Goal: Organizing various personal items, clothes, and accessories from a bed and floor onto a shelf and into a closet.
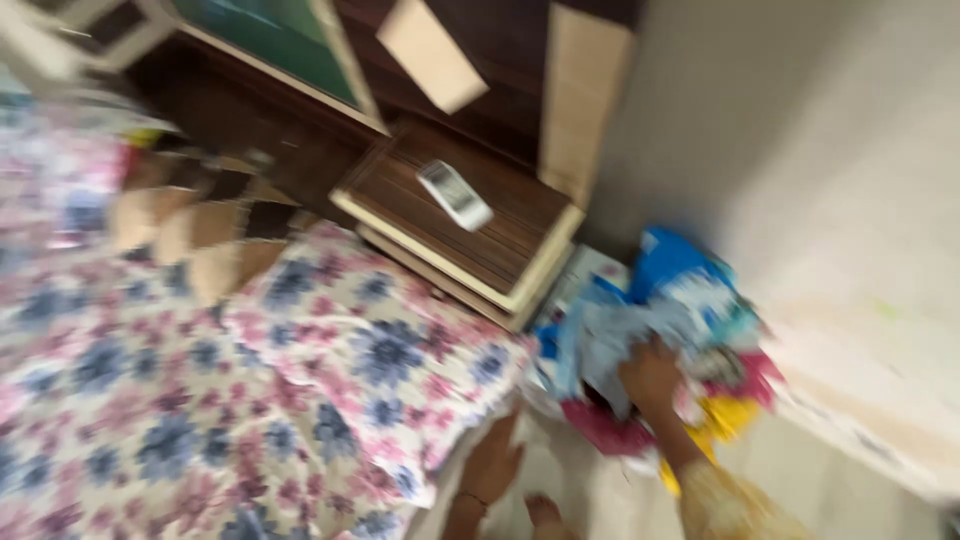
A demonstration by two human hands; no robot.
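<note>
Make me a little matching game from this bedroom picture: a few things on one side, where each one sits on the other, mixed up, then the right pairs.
Things:
1. remote control
2. flowered bedsheet
3. heap of colourful clothes
4. right hand

Places:
A. on the floor by the wall, beside the bedside table
B. spread over the bed at the left
C. pressed into the heap of clothes
D. lying on the wooden top of the bedside table

Pairs: 1-D, 2-B, 3-A, 4-C
</note>
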